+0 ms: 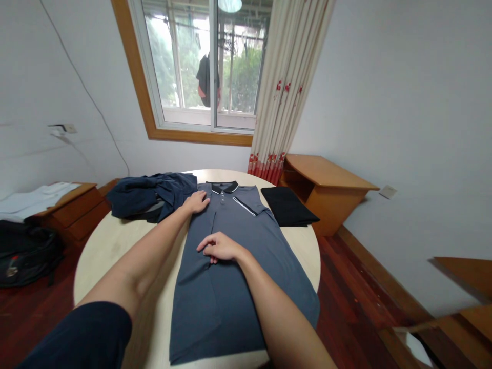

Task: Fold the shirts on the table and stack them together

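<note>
A dark grey polo shirt (246, 277) lies spread lengthwise on a round, pale table (103, 256). Its black collar with white edging points toward the window, and a sleeve with black-and-white trim lies across the chest. My left hand (197, 202) rests flat on the shirt near the shoulder, left of the collar, fingers stretched out. Over the middle of the shirt is my right hand (221, 247), its index finger extended and the other fingers loosely bent. Its fingertips are at a lengthwise crease; no cloth is visibly gripped there.
A rumpled pile of dark blue clothes (154, 195) sits at the table's left rear. Folded black cloth (289, 206) lies at the right rear. Beyond stand a wooden desk (326, 174), a curtain (288, 87) and a window. A black backpack (28, 251) is at far left.
</note>
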Tool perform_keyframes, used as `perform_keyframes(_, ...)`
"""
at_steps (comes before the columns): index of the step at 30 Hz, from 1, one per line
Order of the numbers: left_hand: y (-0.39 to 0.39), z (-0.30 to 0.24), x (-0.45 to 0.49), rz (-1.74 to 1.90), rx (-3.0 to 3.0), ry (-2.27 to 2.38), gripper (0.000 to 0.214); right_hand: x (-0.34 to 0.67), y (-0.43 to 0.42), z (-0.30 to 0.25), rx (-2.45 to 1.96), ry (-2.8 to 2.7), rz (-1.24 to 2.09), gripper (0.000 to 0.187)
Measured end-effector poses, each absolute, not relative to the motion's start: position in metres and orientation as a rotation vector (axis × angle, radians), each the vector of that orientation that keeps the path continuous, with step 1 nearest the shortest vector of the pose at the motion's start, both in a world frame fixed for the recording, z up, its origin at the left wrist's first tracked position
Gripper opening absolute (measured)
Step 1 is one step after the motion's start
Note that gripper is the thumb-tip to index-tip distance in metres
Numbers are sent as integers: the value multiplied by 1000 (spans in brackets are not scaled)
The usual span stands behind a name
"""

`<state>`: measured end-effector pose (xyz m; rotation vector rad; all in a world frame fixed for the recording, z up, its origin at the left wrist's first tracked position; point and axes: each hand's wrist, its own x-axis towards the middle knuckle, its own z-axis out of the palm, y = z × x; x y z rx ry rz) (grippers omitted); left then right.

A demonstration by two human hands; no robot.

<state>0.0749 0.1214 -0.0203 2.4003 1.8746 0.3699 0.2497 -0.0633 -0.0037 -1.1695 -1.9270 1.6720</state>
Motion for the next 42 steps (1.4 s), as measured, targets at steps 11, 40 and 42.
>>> perform_keyframes(11, 184, -37, 80, 54, 2470, 1852, 92, 248, -54, -6, -1174, -1889, 1760, 27)
perform_keyframes(40, 81, -29, 78, 435, 2550, 1716, 65, 243, -7, -31, -1138, -1750, 1487, 28)
perform_keyframes(42, 42, -34, 68, 351, 2504, 1665, 65, 241, -8, -31, -1150, -1748, 1448, 25)
